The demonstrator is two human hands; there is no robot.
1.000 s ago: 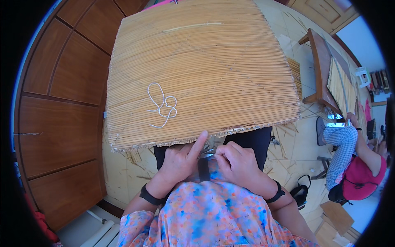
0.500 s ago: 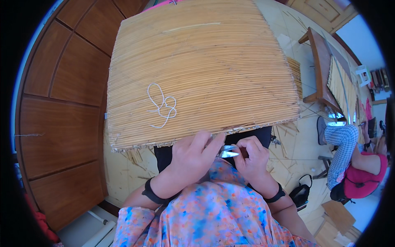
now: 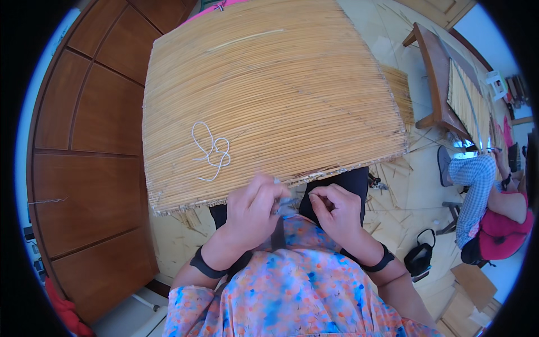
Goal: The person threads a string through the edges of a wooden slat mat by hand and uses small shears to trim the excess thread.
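A large mat of thin straw-coloured stalks [image 3: 269,106] lies in front of me, its near edge above my lap. Just below that edge, my left hand [image 3: 251,206] is closed around a small metal tool [image 3: 287,205], which looks like pliers; motion smears its jaws. To its right, my right hand [image 3: 339,212] is closed in a pinch, thumb against curled forefinger, apart from the tool. Whatever that pinch may hold is too small or hidden to name. A loose, looped white string [image 3: 216,154] rests on the mat's near left part.
Brown wooden cabinets [image 3: 92,185] line the left side. At right stand a low wooden bench [image 3: 435,73] with another stalk mat [image 3: 466,101] on it, and a seated person in checked trousers [image 3: 471,174]. Stalk scraps and a black bag [image 3: 418,258] lie on the tiled floor.
My left hand has drawn the pliers-like tool leftward, away from my right hand. The right hand remains pinched in nearly the same place. The whole view has shifted slightly.
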